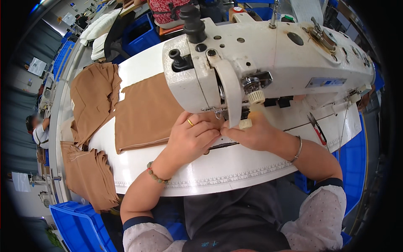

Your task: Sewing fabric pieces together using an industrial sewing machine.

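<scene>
A white sewing machine (252, 50) stands across the table, its needle area close above both hands. My left hand (193, 136), with a gold ring, has its fingers curled and pressed together on the edge of a brown fabric piece (145, 109). My right hand (254, 132) pinches at the same edge beside the presser foot, and its fingertips almost meet those of the left. The machine head partly hides the right hand and the fabric between the fingers. To the left, the folded brown fabric lies flat on the white tabletop (147, 170).
Stacked brown fabric pieces (92, 92) and another brown pile (90, 174) lie at the left. Red-handled thread snips (317, 129) rest right of my right hand. Blue bins (82, 227) stand below the table. A person (40, 132) sits far left.
</scene>
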The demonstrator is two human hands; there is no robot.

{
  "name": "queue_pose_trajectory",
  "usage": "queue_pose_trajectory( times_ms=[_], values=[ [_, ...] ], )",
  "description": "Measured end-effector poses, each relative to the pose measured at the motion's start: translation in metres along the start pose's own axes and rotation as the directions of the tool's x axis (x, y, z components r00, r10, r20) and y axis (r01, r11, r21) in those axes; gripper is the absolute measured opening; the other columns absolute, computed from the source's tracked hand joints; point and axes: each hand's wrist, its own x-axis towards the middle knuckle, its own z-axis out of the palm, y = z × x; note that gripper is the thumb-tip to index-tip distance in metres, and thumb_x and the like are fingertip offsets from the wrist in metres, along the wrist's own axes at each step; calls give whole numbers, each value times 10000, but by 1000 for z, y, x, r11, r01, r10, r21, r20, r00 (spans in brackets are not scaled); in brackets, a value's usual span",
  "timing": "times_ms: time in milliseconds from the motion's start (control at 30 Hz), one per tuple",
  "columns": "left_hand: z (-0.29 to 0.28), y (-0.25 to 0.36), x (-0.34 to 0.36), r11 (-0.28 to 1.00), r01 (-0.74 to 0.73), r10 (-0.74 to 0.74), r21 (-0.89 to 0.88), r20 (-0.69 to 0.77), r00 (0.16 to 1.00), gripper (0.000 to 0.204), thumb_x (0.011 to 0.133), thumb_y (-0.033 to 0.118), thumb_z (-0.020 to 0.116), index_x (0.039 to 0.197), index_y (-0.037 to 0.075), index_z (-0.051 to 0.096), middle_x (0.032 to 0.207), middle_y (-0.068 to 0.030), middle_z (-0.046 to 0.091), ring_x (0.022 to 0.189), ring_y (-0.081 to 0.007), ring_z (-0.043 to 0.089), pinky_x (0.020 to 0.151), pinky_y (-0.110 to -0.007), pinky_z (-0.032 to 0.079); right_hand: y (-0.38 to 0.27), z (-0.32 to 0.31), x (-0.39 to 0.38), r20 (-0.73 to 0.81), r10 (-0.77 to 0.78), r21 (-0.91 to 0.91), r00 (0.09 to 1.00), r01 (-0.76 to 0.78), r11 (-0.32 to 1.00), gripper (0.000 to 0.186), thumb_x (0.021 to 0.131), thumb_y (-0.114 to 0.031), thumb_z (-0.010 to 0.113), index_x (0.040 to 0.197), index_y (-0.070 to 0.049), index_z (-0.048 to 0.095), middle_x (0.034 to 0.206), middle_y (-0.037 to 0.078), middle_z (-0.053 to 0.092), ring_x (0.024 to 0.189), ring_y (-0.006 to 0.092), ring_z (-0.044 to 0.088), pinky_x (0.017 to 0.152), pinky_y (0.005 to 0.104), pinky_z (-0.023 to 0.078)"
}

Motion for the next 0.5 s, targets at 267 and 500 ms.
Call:
queue_pose_trajectory(
  times_ms=[267, 500],
  values=[
    [0, 10, 0, 1000, -13, 12, 11, 78, 997, 120, 713, 95, 751, 833, 92, 747, 923, -5, 698, 909, -184, 641, 926, -394, 573, 1, 2, -6, 124, 1, -155, 992, 18, 988, 67, 832, -189, 714, 866, -132, 711, 683, 62, 590, 659, 248, 643, 537, 384, 501],
    [-1, 9, -1, 996, -52, 48, 66, 65, 997, 130, 720, 114, 738, 845, 78, 746, 926, -16, 698, 912, -191, 642, 921, -390, 581, -13, -13, 5, 79, 49, -156, 996, -37, 987, 110, 836, -238, 750, 850, -136, 711, 687, 67, 597, 626, 244, 634, 534, 395, 498]
  ],
)
